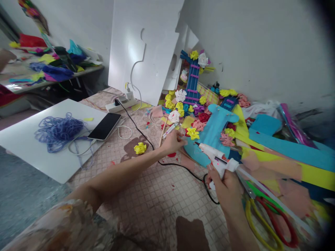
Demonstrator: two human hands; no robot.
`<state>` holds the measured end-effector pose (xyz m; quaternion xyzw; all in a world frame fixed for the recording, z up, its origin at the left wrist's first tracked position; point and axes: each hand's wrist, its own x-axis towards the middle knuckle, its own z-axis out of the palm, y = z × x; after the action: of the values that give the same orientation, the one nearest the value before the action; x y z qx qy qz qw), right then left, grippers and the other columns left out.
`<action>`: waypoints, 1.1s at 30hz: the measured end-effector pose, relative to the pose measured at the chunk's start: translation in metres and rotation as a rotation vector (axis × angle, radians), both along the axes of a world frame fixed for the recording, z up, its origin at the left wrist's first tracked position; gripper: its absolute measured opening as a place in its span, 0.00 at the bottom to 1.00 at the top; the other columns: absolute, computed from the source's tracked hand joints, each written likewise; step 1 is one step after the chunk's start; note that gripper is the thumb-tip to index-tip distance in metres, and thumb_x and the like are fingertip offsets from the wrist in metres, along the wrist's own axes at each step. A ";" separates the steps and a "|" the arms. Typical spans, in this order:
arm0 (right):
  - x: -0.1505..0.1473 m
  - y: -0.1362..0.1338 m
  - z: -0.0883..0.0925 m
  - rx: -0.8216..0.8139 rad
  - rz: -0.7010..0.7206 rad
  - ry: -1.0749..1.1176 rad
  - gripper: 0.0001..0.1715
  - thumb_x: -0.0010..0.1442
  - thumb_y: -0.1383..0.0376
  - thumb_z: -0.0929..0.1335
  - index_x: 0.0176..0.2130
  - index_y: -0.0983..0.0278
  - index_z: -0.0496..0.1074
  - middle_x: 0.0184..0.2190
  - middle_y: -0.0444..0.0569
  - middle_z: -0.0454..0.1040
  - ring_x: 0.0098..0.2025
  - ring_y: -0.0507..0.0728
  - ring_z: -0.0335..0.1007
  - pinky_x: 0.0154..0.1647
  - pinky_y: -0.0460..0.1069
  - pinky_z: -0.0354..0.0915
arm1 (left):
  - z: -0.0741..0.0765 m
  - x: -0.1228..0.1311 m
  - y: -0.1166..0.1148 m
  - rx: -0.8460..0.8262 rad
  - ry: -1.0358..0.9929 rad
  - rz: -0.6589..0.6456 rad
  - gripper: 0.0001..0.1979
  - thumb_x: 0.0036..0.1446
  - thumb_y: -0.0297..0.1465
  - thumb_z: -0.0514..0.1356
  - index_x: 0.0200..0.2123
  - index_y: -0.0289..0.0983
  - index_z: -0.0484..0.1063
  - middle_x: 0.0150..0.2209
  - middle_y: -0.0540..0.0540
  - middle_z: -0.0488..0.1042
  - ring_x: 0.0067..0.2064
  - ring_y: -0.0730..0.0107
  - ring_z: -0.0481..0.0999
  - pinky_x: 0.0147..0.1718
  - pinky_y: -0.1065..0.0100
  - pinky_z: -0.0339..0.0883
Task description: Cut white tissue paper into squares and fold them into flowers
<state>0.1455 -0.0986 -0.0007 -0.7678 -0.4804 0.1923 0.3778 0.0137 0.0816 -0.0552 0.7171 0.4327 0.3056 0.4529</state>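
Note:
My right hand point(222, 181) grips the handle of a white glue gun point(213, 153), its dark nozzle pointing left over a light-blue cutout point(217, 122). A long translucent glue stick point(274, 198) juts from the gun's back. Left of the nozzle, my left hand point(174, 142) is closed with its fingers bent together; whatever they hold is hidden. Just past those fingers lies a yellow paper flower point(193, 133) on the cutout. A white marker point(170, 130) rests behind the left hand. Another yellow flower point(140, 148) sits alone on the patterned tablecloth.
Scissors point(251, 202) with yellow and red handles lie beside my right wrist. A black cord point(180, 166) crosses the table to a power strip point(121, 103). At left, a white board point(70, 167) carries blue yarn point(59, 130) and a phone point(104, 126). A flower-decorated paper guitar point(192, 83) leans behind.

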 end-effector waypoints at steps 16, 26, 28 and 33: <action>0.001 0.001 0.002 0.001 0.003 -0.009 0.25 0.56 0.48 0.62 0.20 0.62 0.67 0.12 0.45 0.68 0.18 0.55 0.65 0.23 0.48 0.59 | 0.003 0.005 0.002 0.028 0.098 0.029 0.14 0.45 0.28 0.61 0.37 0.34 0.63 0.25 0.53 0.71 0.28 0.74 0.71 0.27 0.73 0.61; 0.004 -0.002 -0.004 0.029 0.000 0.020 0.24 0.57 0.49 0.62 0.19 0.62 0.66 0.13 0.45 0.69 0.19 0.54 0.66 0.24 0.48 0.61 | 0.003 0.003 0.008 0.013 0.164 -0.023 0.16 0.43 0.29 0.62 0.38 0.35 0.63 0.26 0.52 0.73 0.28 0.72 0.72 0.26 0.72 0.61; 0.004 -0.001 -0.005 0.033 0.013 0.027 0.24 0.57 0.49 0.62 0.19 0.62 0.66 0.13 0.45 0.69 0.19 0.55 0.66 0.24 0.48 0.61 | 0.004 0.003 0.008 0.016 0.179 -0.021 0.16 0.43 0.30 0.62 0.38 0.35 0.63 0.26 0.52 0.72 0.29 0.72 0.72 0.26 0.72 0.61; 0.005 -0.001 -0.007 0.035 -0.001 0.055 0.23 0.57 0.49 0.63 0.21 0.62 0.67 0.13 0.45 0.69 0.19 0.55 0.67 0.24 0.48 0.61 | 0.010 0.003 0.006 0.038 0.215 0.000 0.17 0.44 0.32 0.62 0.37 0.36 0.61 0.26 0.51 0.71 0.29 0.70 0.72 0.27 0.71 0.61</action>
<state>0.1502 -0.0998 -0.0076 -0.7558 -0.4725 0.2047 0.4044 0.0170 0.0872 -0.0449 0.7542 0.4730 0.2348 0.3903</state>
